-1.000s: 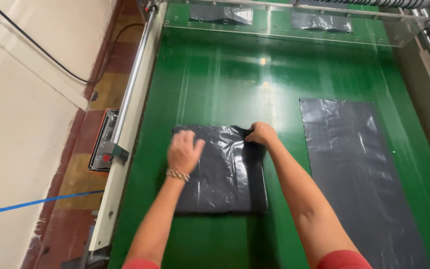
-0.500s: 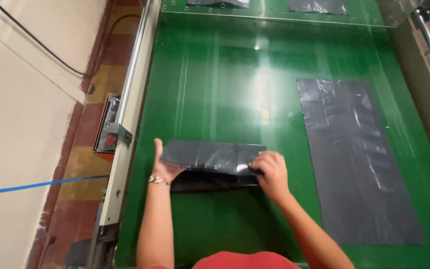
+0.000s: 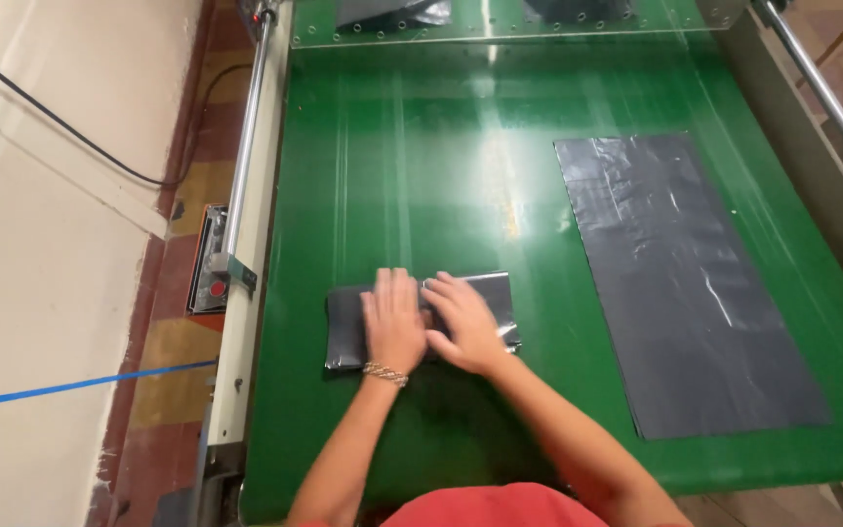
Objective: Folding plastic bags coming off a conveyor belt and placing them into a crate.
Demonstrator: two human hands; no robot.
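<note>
Near the front edge of the green conveyor belt point(image 3: 412, 176), toward its left side, both hands lie flat and open, palms down, side by side on a folded black plastic bag point(image 3: 345, 327). The left hand point(image 3: 394, 322), with a bracelet point(image 3: 385, 373) at the wrist, presses the bag's middle; the right hand point(image 3: 465, 320) touches it and covers the bag's right half. Neither hand grips anything. Well apart, along the belt's right side, a flat unfolded black plastic bag point(image 3: 680, 283) lies spread lengthwise. Beyond the left edge runs a metal rail point(image 3: 246, 166), with a small control box point(image 3: 209, 273) beside it.
</note>
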